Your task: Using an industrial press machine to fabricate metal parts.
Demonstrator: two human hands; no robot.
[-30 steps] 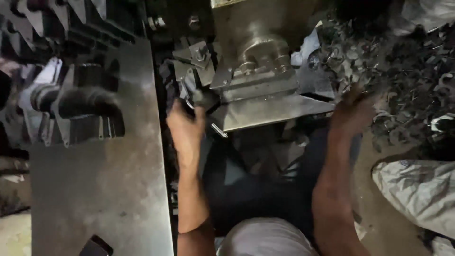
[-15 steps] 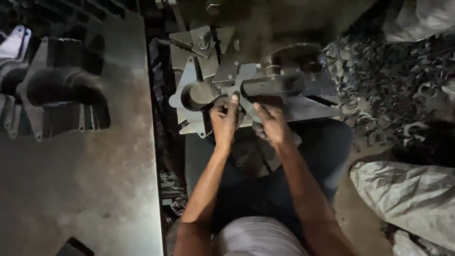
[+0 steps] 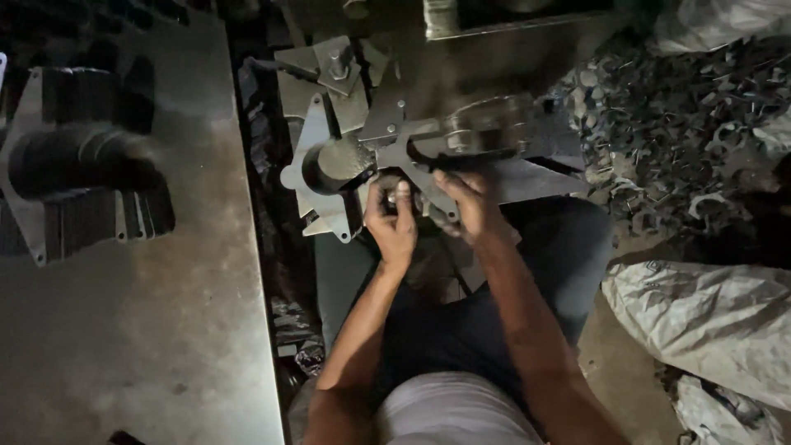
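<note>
My left hand point(image 3: 392, 221) is curled around a small dark metal piece point(image 3: 386, 183) just below the press tooling. My right hand point(image 3: 466, 206) is beside it, almost touching. Its fingertips rest on the edge of a flat grey metal bracket point(image 3: 412, 148) under the round press head point(image 3: 482, 132). It is too dark to tell whether that hand grips anything. Left of my hands, a flat plate with a short upright tube point(image 3: 329, 165) lies on the machine bed.
A steel table point(image 3: 165, 330) on the left carries a stack of stamped plates with a dark tube point(image 3: 78, 177). A heap of small scrap metal pieces point(image 3: 684, 124) lies at the right, above white sacks point(image 3: 709, 321). My dark-trousered legs are under the machine.
My right hand came in from the scrap heap on the right to the press. Both hands now meet at the tooling, a little lower than half a second ago.
</note>
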